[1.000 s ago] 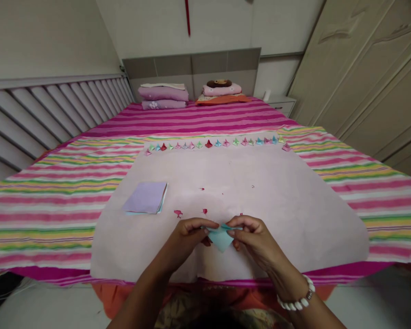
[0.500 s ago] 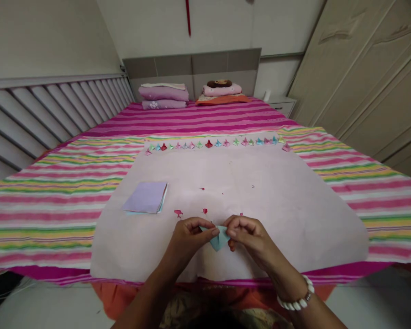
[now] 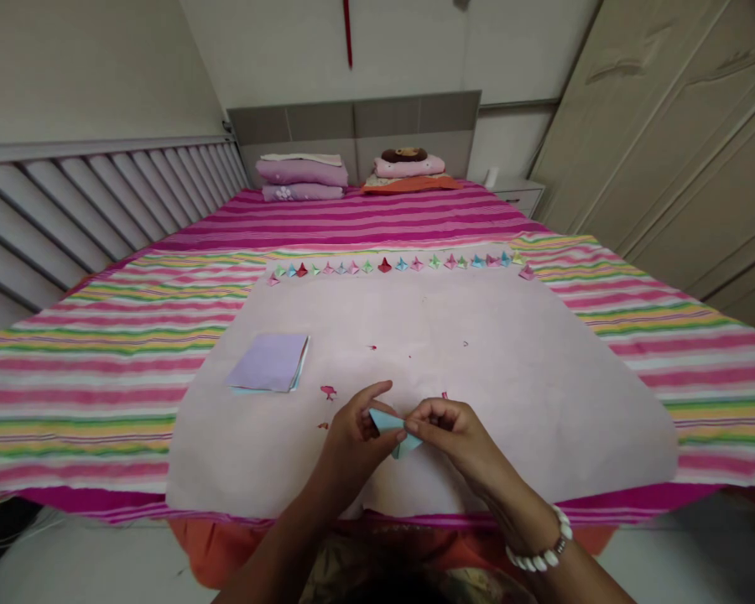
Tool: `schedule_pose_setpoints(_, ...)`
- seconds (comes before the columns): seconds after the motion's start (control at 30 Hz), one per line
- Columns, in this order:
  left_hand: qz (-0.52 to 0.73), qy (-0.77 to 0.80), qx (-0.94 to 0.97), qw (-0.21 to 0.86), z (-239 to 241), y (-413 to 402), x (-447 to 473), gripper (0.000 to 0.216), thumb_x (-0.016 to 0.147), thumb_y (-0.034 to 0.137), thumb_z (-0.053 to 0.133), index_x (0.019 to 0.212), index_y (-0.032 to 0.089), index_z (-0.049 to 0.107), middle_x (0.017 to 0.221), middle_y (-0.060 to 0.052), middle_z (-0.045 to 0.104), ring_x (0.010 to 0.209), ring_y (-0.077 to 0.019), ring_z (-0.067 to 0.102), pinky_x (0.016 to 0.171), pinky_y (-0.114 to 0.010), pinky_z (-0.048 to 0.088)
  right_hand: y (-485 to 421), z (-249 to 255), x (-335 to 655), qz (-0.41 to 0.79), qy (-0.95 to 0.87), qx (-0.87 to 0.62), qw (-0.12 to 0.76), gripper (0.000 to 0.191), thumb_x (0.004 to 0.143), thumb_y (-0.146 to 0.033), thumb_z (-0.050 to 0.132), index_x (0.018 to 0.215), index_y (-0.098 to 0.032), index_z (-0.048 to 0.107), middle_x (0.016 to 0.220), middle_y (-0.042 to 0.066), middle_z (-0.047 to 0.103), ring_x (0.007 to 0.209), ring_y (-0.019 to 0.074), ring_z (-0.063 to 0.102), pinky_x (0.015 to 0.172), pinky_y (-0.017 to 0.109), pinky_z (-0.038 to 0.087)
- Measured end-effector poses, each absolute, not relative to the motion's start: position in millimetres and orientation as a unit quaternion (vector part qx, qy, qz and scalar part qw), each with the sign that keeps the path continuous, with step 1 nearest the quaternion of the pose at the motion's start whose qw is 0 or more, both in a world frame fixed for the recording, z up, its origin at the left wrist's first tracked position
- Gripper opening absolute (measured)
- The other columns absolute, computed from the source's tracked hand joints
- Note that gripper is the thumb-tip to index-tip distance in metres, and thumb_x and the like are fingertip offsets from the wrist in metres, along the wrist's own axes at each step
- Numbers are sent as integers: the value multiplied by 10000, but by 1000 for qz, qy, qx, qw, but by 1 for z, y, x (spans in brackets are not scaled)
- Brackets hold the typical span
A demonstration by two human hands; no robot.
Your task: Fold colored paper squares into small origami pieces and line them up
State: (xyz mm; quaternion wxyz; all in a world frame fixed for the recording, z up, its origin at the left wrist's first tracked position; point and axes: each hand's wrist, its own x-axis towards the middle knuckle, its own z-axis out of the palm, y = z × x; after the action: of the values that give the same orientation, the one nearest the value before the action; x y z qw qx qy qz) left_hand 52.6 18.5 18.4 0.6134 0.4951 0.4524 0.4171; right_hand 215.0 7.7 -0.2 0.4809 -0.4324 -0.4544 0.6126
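A light blue folded paper [image 3: 387, 420] is between my two hands, low over the near middle of the pale sheet [image 3: 541, 377]. My left hand [image 3: 356, 436] pinches its left part, thumb in front, index finger raised off it. With thumb and fingertips, my right hand [image 3: 444, 426] grips the paper's upper right edge, close to the left thumb. The fingers cover part of the folds. To the left lies a stack of square papers [image 3: 269, 362], lilac on top. Small red scraps [image 3: 328, 392] are on the sheet around my hands.
Along the sheet's far edge runs a row of several small folded paper pieces [image 3: 384, 265] in many colours. The sheet lies on a striped bed cover [image 3: 88, 377]. Folded bedding [image 3: 302, 172] is by the headboard; a slatted rail [image 3: 101, 193] stands left.
My left index finger has lifted off the paper and my left hand has shifted its grip. The paper has turned a little, and my right fingers have moved slightly left along it.
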Motion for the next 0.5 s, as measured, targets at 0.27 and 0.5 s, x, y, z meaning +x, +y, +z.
schedule_pose_setpoints(0.27, 380, 465, 463, 652, 5, 17, 55, 337, 610, 306, 786, 875, 129, 678, 652, 3, 632, 613, -121, 560, 614, -259, 438, 7, 3, 210, 520, -505, -463, 510, 227, 751, -384, 702, 649, -189, 644, 619, -1, 605, 607, 146, 518, 602, 275, 401)
schedule_pose_setpoints(0.5, 374, 500, 514, 588, 1, 16, 58, 260, 726, 381, 677, 609, 150, 652, 575, -19, 634, 570, -139, 557, 580, -259, 425, 6, -6, 209, 470, -456, -509, 559, 234, 739, -402, 706, 667, -189, 641, 633, 6, 586, 623, 155, 494, 609, 287, 393)
